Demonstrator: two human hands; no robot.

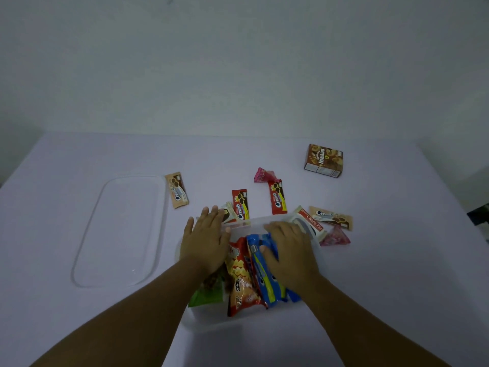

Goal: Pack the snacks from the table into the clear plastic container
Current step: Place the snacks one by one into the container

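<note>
Clear plastic container (209, 320) stood at the near edge of the white bench (370, 287), already crowded with tall packets, while small snacks lay scattered behind it. The left hand (205, 243) rested flat and open on its left side, holding nothing; the right hand (289, 254) pressed, fingers spread, on the blue biscuit packet (264, 282). Too much pressure could, I think, crush the biscuits or tip the light container.

Your clear plastic container (211, 317) sits open at the near edge, already holding a green packet (206, 295), a red chip bag (242, 282) and a blue cookie pack (264, 274) side by side. Beyond it lie loose red wrappers (277, 197), beige wrappers (177, 190), a Choco Pie (311, 223), pink pouches (336, 237) and a brown box (324, 160).
</note>
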